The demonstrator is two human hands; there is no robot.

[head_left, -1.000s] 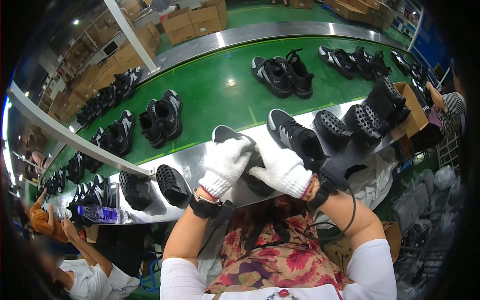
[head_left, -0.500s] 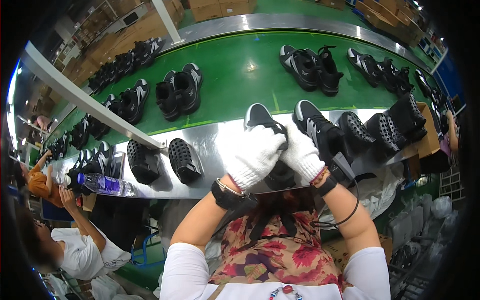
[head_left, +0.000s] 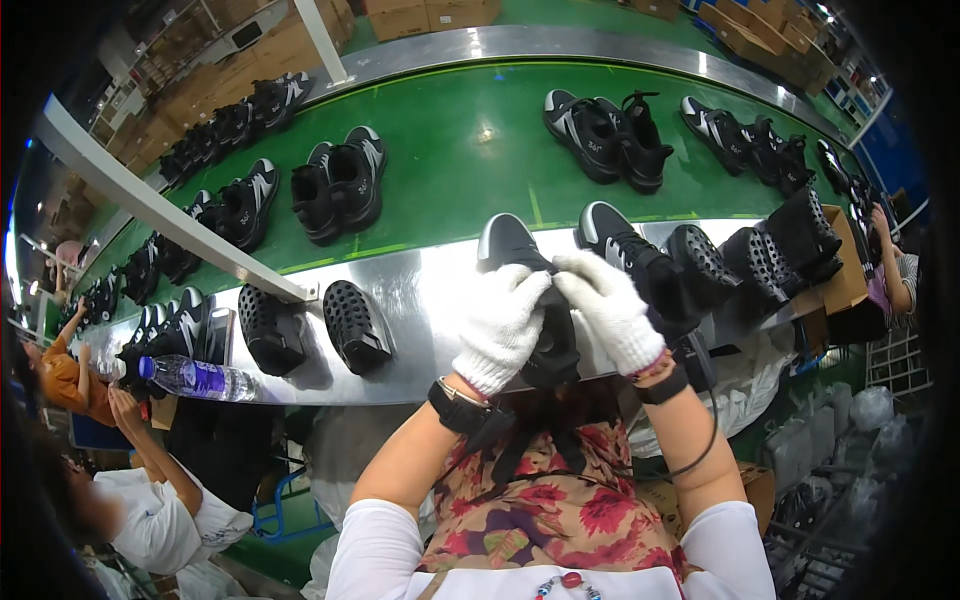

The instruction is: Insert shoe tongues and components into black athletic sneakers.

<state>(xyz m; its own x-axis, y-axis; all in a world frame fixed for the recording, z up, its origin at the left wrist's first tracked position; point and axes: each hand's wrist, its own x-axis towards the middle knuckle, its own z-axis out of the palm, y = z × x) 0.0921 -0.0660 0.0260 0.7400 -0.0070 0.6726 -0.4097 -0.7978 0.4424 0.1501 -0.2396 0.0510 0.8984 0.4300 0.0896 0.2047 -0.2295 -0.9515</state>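
Resting on the shiny metal worktop (head_left: 430,335), a black shoe (head_left: 558,335) with a silver toe is between the two gloved hands, and its toe points to about 11 o'clock. The left hand (head_left: 503,325) is at its 9 o'clock side, with bent fingers holding the upper. The right hand (head_left: 610,310) is at its 3 o'clock side; the fingers are narrow and their tips are at the shoe's top, near the left fingertips, but I cannot tell what they pinch.

Just beside, at 2 o'clock from this shoe, stands a second silver-toed shoe (head_left: 640,265). Farther towards 3 o'clock there are black pieces with round holes (head_left: 705,268), and then a cardboard box (head_left: 845,265). At 9 o'clock, two similar perforated pieces (head_left: 357,328) stand near each other, and beyond them a bottle with purple label (head_left: 200,378) lies on its side.

On the green surface (head_left: 450,170), one pair of shoes (head_left: 340,188) is at 10 o'clock, another pair (head_left: 608,140) at nearly 1 o'clock. A co-worker in white (head_left: 160,520) is at 8 o'clock.
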